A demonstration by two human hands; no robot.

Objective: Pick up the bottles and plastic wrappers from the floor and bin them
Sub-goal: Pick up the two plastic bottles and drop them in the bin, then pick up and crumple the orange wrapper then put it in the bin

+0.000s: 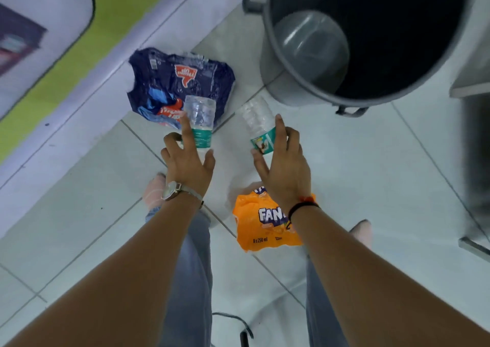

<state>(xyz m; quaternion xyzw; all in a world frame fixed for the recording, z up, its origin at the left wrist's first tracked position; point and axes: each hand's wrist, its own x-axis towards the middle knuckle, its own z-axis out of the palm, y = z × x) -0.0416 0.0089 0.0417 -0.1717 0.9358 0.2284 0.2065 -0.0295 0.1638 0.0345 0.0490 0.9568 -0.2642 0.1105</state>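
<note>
My left hand (188, 161) grips a clear plastic bottle with a teal label (199, 120), base pointing away from me. My right hand (282, 166) grips a second clear bottle with a teal label (258, 126), tilted toward the bin. Both bottles are held above the floor. The grey round bin (299, 92) stands just beyond my right hand, its mouth open and its dark inside showing. A dark blue plastic wrapper (164, 81) lies on the tiles behind the left bottle. An orange Fanta wrapper (259, 230) lies on the floor under my right wrist.
Pale floor tiles (371, 174) run all around. A green and white mat or panel (79, 28) lies at the upper left. My jeans-clad legs and pale shoes (153, 190) are below my arms. A grey metal fixture (477, 161) stands at the right edge.
</note>
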